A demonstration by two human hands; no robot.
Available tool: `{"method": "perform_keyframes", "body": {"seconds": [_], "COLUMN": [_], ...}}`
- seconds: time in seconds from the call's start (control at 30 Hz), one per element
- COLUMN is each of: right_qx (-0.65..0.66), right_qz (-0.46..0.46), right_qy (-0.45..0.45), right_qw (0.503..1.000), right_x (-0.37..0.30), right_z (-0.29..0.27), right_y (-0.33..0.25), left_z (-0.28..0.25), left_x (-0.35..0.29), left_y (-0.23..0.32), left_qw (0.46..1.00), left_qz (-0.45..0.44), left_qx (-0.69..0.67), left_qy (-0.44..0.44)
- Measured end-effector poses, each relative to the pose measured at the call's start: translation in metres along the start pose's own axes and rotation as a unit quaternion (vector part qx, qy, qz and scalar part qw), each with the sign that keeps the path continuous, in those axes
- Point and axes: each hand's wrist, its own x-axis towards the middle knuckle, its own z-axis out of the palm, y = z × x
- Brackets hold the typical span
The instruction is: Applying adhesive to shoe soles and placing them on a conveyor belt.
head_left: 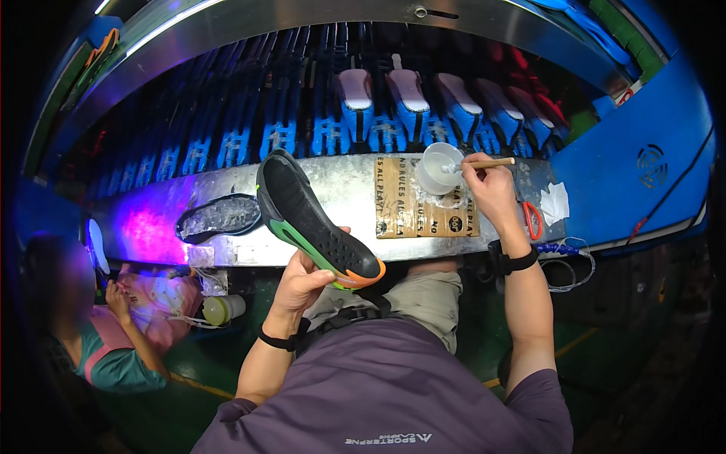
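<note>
The left hand (pixel 302 281) grips one black shoe sole (pixel 314 219) with green and orange edging, while at two o'clock the right hand (pixel 490 189) pinches one wooden-handled brush (pixel 484 163) dipped in one white cup (pixel 439 168).

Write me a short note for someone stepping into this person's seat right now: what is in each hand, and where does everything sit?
Left hand: holds a black shoe sole with green and orange edges, tread up, above the lap.
Right hand: holds a wooden-handled brush, its tip in the white cup on the cardboard pad.
Another sole lies on the metal bench; red scissors lie to the right.
Done: brush dipped. Left: no coating visible on the held sole yet.
</note>
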Motion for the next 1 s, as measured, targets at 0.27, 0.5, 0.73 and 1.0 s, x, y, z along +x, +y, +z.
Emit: {"method": "perform_keyframes", "body": {"seconds": [0.27,0.5,0.73,1.0], "right_qx": [0.010,0.081,0.250,0.327], "right_qz": [-0.045,-0.034,0.030,0.087], "right_qy": [0.033,0.058,-0.046,-0.175], "right_qw": [0.998,0.994,0.967,0.925], "right_x": [0.000,-0.012,-0.057,-0.099], "right_z": [0.006,0.008,0.004,0.020], "right_y": [-0.002,-0.008,-0.050,-0.079], "left_z": [0.001,0.002,0.015,0.015], "left_x": [0.004,0.002,-0.004,0.005], "left_y": [0.008,0.013,0.027,0.028], "left_qw": [0.997,0.996,0.983,0.941], "left_qz": [0.025,0.043,0.075,0.143], "left_qx": [0.078,0.080,0.165,0.302], "left_qy": [0.016,0.013,0.023,-0.041]}}
